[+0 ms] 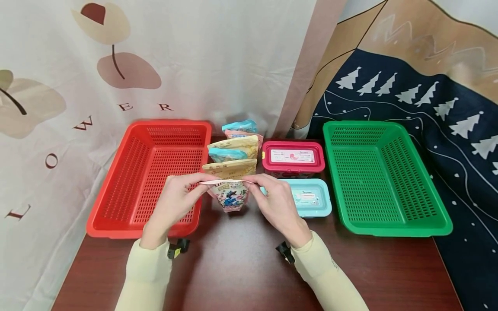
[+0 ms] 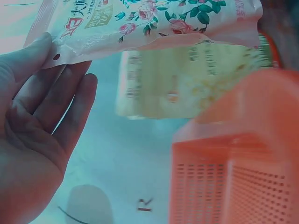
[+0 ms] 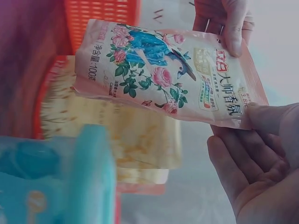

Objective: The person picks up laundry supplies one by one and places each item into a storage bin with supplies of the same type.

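My left hand (image 1: 177, 201) and right hand (image 1: 278, 205) pinch the two top corners of a pink pouch (image 1: 231, 196) between thumbs and fingers. Roses, green leaves and a blue bird are printed on the pouch (image 3: 159, 74), which hangs upright in the middle of the head view. Its left corner sits under my left thumb (image 2: 35, 53) in the left wrist view. Right behind it stands a yellow pouch (image 1: 229, 166), first in a row of several. A light blue lidded box (image 1: 317, 201) lies close by my right hand, partly hidden by it.
A red basket (image 1: 145, 231) stands on the left and a green basket (image 1: 389, 230) on the right. Behind the light blue box is a magenta lidded box (image 1: 293, 157). Further pouches with blue tops (image 1: 241, 126) reach back to the curtain (image 1: 233, 65).
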Action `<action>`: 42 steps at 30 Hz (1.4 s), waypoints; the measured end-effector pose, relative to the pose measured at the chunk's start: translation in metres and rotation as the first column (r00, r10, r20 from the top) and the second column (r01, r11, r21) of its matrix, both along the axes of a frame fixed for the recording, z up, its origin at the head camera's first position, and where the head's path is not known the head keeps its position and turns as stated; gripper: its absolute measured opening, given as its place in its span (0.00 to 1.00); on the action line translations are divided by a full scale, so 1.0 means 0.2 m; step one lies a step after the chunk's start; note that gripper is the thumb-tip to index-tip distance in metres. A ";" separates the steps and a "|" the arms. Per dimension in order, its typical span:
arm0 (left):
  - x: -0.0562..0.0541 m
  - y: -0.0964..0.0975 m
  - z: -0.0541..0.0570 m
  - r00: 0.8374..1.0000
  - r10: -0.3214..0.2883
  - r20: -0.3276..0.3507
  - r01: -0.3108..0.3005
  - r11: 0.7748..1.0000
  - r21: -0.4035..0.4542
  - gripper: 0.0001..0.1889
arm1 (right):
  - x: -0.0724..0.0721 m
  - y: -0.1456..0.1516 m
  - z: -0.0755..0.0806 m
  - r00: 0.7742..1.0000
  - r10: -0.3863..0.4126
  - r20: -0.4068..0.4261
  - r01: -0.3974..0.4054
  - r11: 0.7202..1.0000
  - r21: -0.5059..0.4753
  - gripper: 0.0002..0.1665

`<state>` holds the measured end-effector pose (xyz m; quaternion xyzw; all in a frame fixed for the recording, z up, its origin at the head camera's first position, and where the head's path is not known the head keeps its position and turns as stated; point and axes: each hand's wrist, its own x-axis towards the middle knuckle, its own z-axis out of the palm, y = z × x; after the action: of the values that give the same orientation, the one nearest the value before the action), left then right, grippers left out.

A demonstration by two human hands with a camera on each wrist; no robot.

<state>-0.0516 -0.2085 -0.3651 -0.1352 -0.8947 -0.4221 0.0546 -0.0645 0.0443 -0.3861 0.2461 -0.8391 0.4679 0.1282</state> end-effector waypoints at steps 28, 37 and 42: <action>0.00 -0.14 0.31 0.997 0.057 -0.049 -0.054 0.997 0.056 0.11 | -0.09 -0.09 0.32 0.984 0.131 -0.123 -0.132 0.991 0.000 0.10; -0.03 -0.29 0.40 0.993 0.097 -0.060 -0.094 0.995 0.045 0.12 | -0.16 -0.22 0.42 0.962 0.192 -0.195 -0.192 0.981 0.023 0.10; -0.05 -0.38 0.43 0.990 0.110 -0.086 -0.105 0.993 0.062 0.11 | -0.19 -0.32 0.47 0.950 0.228 -0.214 -0.221 0.974 0.056 0.10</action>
<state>-0.0625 -0.2846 -0.2789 -0.1038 -0.8850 -0.4374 0.1210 -0.1021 -0.0188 -0.2924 0.3920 -0.7936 0.4363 0.1620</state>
